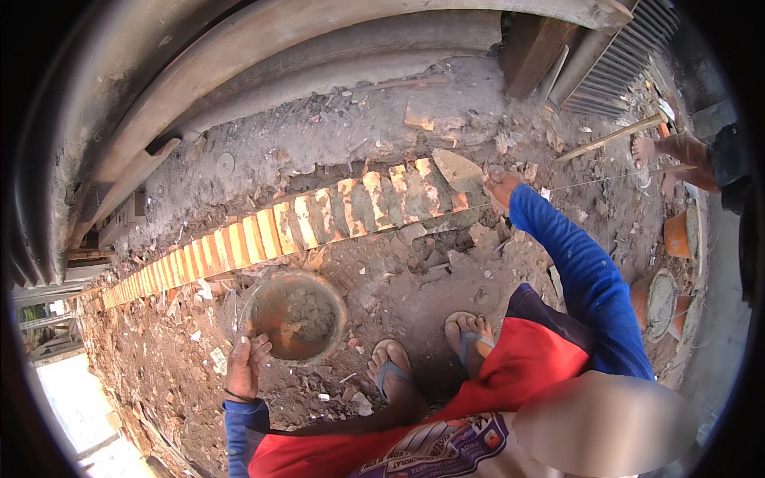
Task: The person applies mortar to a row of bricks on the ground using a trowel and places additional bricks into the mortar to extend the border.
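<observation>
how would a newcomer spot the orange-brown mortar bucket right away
Find the long row of orange bricks crossing the brown dirt. Below its middle, beside the bare left hand, sits a round orange-brown bucket holding lumpy grey mortar. Unlike the orange buckets at the far right, it stands left of the blue flip-flops.

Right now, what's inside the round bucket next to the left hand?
A lumpy grey-brown mix sits inside the bucket, with some inner wall showing beside it. Whatever lies under the mix is covered, so I can't see that.
</observation>
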Demonstrator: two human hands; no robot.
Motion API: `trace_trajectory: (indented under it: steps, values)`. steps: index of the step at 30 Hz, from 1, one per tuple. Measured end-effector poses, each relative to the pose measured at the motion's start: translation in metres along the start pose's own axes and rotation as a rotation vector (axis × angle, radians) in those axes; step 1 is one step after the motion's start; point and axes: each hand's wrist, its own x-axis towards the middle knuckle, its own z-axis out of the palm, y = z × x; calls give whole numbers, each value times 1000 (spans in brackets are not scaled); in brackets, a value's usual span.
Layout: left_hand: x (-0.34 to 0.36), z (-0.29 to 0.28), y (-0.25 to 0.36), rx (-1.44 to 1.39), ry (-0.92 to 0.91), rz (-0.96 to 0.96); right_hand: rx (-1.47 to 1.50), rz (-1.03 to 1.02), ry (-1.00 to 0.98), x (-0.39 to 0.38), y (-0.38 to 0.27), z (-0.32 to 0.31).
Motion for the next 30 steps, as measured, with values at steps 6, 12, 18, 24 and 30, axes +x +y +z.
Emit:
trace_trajectory:
  steps: [6, 12, 18, 24, 30]
  values:
    - [-10, -13, 6, 60, 35, 59, -495, -7, -56, -33, -7, 8]
    - [-4, -17, 8, 60, 79, 53, -434, -135, -124, -65, -2, -4]
    - [-1, -18, 16, 135, 44, 52, -337, -20, -26, -45, 33, 28]
    - [0, -23, -1, 96, 161, 18, -30, -68, -112, -23, -5, 58]
    - [10, -51, -7, 233, 218, 209, -318, -301, -110, -47, -84, 117]
